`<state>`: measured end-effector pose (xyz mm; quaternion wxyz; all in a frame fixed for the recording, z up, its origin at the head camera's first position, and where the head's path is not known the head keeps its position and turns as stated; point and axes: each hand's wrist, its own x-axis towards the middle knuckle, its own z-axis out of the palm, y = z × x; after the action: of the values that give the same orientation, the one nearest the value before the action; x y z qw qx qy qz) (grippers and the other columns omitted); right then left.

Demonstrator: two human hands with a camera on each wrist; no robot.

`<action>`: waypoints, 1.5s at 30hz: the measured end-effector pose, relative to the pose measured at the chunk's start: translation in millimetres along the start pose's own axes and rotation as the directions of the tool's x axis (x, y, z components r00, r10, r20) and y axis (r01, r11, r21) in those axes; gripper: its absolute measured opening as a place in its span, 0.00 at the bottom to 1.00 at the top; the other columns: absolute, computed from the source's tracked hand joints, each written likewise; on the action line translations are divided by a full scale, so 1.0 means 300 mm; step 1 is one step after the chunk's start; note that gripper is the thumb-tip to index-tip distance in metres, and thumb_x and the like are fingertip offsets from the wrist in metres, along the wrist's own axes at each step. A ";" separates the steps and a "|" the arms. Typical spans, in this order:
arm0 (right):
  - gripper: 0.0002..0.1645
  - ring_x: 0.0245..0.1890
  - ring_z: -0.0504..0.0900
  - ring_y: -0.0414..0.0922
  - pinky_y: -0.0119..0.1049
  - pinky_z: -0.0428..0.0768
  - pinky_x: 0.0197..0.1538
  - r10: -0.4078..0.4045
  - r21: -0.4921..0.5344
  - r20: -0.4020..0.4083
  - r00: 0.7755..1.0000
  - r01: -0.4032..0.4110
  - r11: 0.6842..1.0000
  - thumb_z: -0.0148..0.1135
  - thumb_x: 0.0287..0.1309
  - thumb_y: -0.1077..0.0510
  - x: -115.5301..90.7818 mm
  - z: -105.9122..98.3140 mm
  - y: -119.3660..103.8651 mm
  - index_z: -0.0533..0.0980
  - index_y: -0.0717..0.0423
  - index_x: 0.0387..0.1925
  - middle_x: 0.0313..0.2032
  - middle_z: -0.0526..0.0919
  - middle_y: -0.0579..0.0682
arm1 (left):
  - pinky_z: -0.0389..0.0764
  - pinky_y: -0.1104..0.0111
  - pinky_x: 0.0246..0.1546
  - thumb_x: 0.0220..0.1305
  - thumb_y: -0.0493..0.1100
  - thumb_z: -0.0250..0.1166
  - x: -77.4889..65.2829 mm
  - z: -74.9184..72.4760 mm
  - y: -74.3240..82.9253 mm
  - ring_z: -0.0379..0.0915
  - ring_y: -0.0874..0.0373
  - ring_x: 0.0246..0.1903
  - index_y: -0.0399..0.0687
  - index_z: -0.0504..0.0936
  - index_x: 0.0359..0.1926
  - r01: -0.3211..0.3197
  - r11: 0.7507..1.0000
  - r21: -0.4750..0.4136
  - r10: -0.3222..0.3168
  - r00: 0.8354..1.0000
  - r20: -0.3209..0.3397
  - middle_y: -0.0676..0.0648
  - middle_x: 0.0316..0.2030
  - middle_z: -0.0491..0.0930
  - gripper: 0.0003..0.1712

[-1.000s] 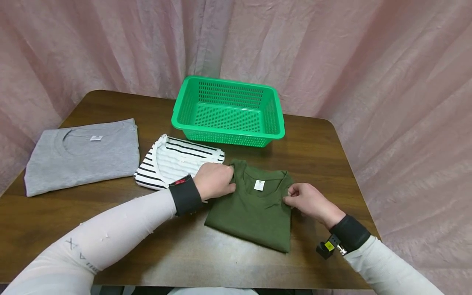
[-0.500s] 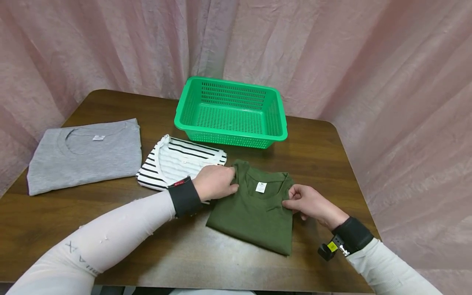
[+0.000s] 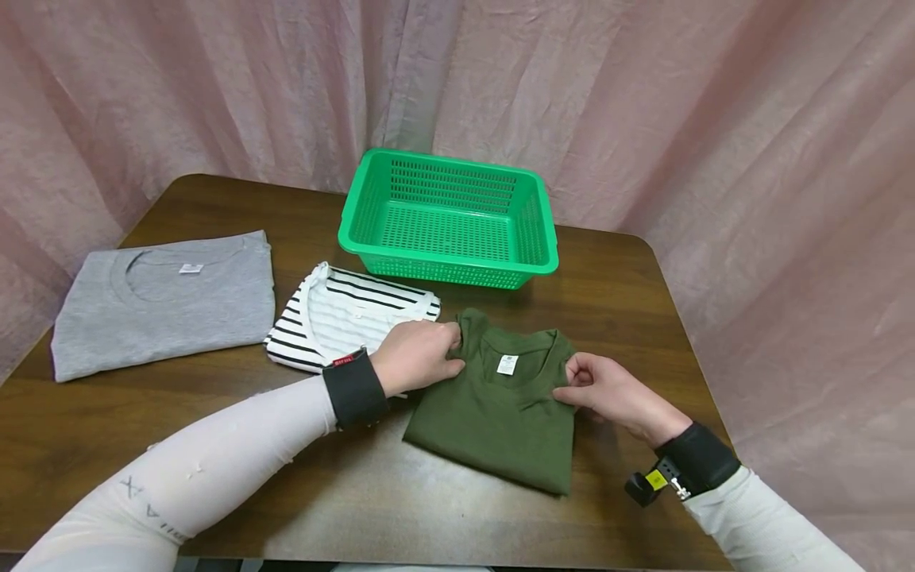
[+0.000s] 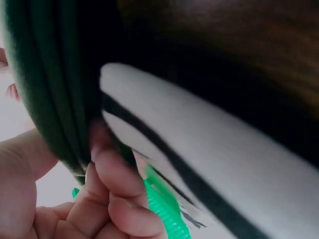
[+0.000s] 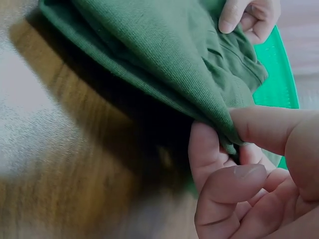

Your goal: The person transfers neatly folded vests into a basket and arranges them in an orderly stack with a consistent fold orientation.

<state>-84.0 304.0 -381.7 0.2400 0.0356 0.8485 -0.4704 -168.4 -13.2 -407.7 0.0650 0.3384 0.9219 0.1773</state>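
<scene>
A folded dark green T-shirt [image 3: 493,429] with a white neck label lies in front of me, collar toward the basket. My left hand [image 3: 420,355] pinches its left shoulder edge; in the left wrist view the thumb and fingers [image 4: 117,172] close on the layered green cloth. At the opposite shoulder my right hand [image 3: 618,397] pinches the other edge. The right wrist view shows the thumb [image 5: 266,127] above the fold and fingers beneath it, with a dark gap between the cloth's side and the wood.
A folded black-and-white striped shirt [image 3: 343,306] sits close beside my left hand, partly behind it. Farther left lies a folded grey T-shirt [image 3: 193,310]. An empty green plastic basket [image 3: 457,266] stands at the back of the brown wooden table [image 3: 622,294], before pink curtains [image 3: 543,95].
Both hands keep their pinch on the green T-shirt. The right hand and the shirt's right side have shifted slightly to the right; the other clothes and the basket stay put.
</scene>
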 end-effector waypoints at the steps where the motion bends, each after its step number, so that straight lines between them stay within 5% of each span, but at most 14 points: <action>1: 0.18 0.27 0.69 0.43 0.34 0.67 0.27 0.001 0.002 0.000 1.000 -0.001 1.000 0.74 0.72 0.59 -0.003 -0.005 -0.002 0.70 0.59 0.43 0.28 0.70 0.45 | 0.68 0.61 0.25 0.71 0.49 0.76 -0.001 -0.002 0.002 0.68 0.59 0.23 0.52 0.74 0.29 -0.002 1.000 0.000 0.002 1.000 -0.012 0.56 0.21 0.68 0.19; 17: 0.20 0.29 0.71 0.44 0.38 0.69 0.29 -0.035 -0.001 -0.038 0.999 0.035 0.999 0.74 0.73 0.58 -0.034 -0.075 -0.055 0.68 0.60 0.46 0.30 0.73 0.47 | 0.75 0.59 0.27 0.72 0.45 0.74 -0.006 -0.058 0.013 0.73 0.57 0.24 0.46 0.80 0.40 -0.025 0.998 -0.058 0.018 0.992 -0.121 0.55 0.23 0.74 0.11; 32: 0.19 0.31 0.77 0.48 0.41 0.72 0.30 -0.075 -0.032 -0.086 0.994 0.072 0.997 0.72 0.75 0.57 -0.040 -0.138 -0.161 0.68 0.59 0.48 0.33 0.80 0.52 | 0.76 0.61 0.31 0.73 0.43 0.72 -0.002 -0.183 0.009 0.75 0.57 0.25 0.43 0.83 0.47 -0.024 0.994 -0.111 0.000 0.977 -0.212 0.53 0.30 0.81 0.10; 45: 0.22 0.27 0.69 0.44 0.38 0.68 0.30 -0.120 -0.075 -0.100 0.988 0.113 0.991 0.73 0.75 0.55 0.011 -0.191 -0.273 0.68 0.58 0.51 0.31 0.78 0.47 | 0.74 0.61 0.32 0.74 0.45 0.72 0.011 -0.302 -0.013 0.73 0.55 0.28 0.44 0.82 0.45 0.025 0.987 -0.161 -0.063 0.969 -0.239 0.51 0.31 0.78 0.10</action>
<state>-131.6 304.7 -293.9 0.1686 0.0021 0.8763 -0.4513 -194.9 -39.5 -325.1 -0.0181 0.2873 0.9133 0.2880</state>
